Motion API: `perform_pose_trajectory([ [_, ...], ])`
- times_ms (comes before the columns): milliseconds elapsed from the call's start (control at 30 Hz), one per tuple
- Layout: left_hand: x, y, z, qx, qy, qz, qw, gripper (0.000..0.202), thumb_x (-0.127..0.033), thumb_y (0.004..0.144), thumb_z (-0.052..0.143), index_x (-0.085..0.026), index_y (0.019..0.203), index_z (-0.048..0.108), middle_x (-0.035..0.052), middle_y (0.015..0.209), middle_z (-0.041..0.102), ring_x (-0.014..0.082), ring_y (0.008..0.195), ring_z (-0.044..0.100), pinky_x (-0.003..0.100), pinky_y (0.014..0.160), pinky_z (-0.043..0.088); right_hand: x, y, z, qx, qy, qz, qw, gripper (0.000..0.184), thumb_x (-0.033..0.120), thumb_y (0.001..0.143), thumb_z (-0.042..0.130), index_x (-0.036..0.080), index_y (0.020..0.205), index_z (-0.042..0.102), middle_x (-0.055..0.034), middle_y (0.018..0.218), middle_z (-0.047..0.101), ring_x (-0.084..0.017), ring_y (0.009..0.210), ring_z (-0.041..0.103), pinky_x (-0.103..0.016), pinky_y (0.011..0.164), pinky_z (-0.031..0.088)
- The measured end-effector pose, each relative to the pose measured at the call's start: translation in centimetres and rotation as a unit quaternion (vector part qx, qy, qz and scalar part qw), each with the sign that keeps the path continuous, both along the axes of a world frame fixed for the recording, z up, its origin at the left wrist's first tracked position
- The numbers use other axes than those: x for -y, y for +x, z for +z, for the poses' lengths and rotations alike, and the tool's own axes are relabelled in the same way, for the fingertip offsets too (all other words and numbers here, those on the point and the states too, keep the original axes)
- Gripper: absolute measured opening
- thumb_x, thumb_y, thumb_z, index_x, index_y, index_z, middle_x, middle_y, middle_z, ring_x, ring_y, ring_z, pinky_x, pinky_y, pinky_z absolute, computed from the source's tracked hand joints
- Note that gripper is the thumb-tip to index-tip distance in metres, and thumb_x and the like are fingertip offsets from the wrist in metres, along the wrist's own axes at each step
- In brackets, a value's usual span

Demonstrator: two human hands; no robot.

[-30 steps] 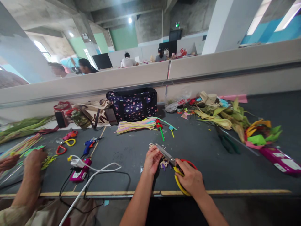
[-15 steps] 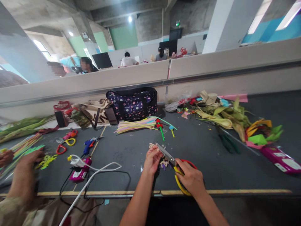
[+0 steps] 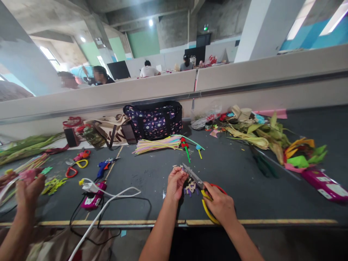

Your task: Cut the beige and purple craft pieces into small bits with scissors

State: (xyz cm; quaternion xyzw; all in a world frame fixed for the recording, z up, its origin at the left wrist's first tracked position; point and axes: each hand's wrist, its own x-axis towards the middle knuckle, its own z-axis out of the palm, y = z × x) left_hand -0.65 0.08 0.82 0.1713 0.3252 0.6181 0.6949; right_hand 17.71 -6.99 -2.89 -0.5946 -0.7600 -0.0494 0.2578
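Observation:
My right hand (image 3: 220, 203) is closed around the handles of a pair of scissors (image 3: 196, 179) with yellow and red grips. Their blades point up and left toward my left hand (image 3: 177, 181). The fingers of my left hand are pinched together by the blade tips; whatever they hold is too small to make out. Beneath the blades lies a small heap of short beige and purple cut pieces (image 3: 190, 189) on the dark table. Farther back are a red flower on a green stem (image 3: 186, 148) and a blue flower on a yellow stem (image 3: 199, 149).
Pastel pipe cleaners (image 3: 157, 144) lie before a dark patterned bag (image 3: 154, 119). At left are a blue glue gun (image 3: 103, 167), a power strip (image 3: 94, 197) with a white cable, and a co-worker's hand (image 3: 28, 188). Dried husks (image 3: 261, 136) and green-handled pliers (image 3: 265, 163) lie right.
The scissor blades look slightly more apart from my left fingertips, while both my hands stay nearly in place. The co-worker's hand has lifted and now holds something pink.

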Motion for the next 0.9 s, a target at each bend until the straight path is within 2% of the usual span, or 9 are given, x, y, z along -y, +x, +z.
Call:
perform_pose_trajectory([
  [233,0.0,0.4,0.1,-0.103,0.065,0.130,0.984,0.027,-0.021,0.061,0.080,-0.017,0.077,0.060,-0.0022,0.068,0.063,0.0099,0.062,0.061,0.022,0.066,0.049,0.4,-0.5,1.0,-0.011,-0.010,-0.020,1.000,0.044,0.024,0.082,0.049,0.024,0.126,0.049,-0.0023,0.096,0.064,-0.015,0.081,0.062,-0.024,0.068,0.045],
  [400,0.0,0.4,-0.1,-0.158,0.090,0.200,0.963,0.025,-0.020,0.062,0.079,-0.018,0.077,0.060,-0.0028,0.070,0.062,0.0080,0.063,0.058,0.018,0.065,0.046,0.3,-0.6,1.1,-0.014,0.006,-0.018,1.000,0.044,0.023,0.080,0.051,0.025,0.124,0.051,-0.0019,0.096,0.065,-0.015,0.078,0.061,-0.024,0.066,0.045],
  [667,0.1,0.5,0.2,-0.157,0.087,0.189,0.965,0.025,-0.024,0.063,0.079,-0.018,0.080,0.062,-0.0020,0.072,0.062,0.0085,0.064,0.057,0.018,0.065,0.045,0.0,-0.6,0.8,0.007,0.021,-0.004,1.000,0.043,0.022,0.079,0.052,0.025,0.122,0.054,-0.0011,0.094,0.066,-0.013,0.074,0.062,-0.023,0.062,0.044],
  [900,-0.1,0.5,-0.5,-0.148,0.092,0.166,0.971,0.028,-0.021,0.062,0.079,-0.018,0.086,0.063,-0.0012,0.076,0.063,0.0087,0.067,0.058,0.018,0.067,0.045,-0.1,-0.6,0.7,0.018,0.018,0.013,1.000,0.043,0.020,0.080,0.052,0.024,0.123,0.054,-0.0012,0.095,0.067,-0.013,0.076,0.063,-0.022,0.062,0.044],
])
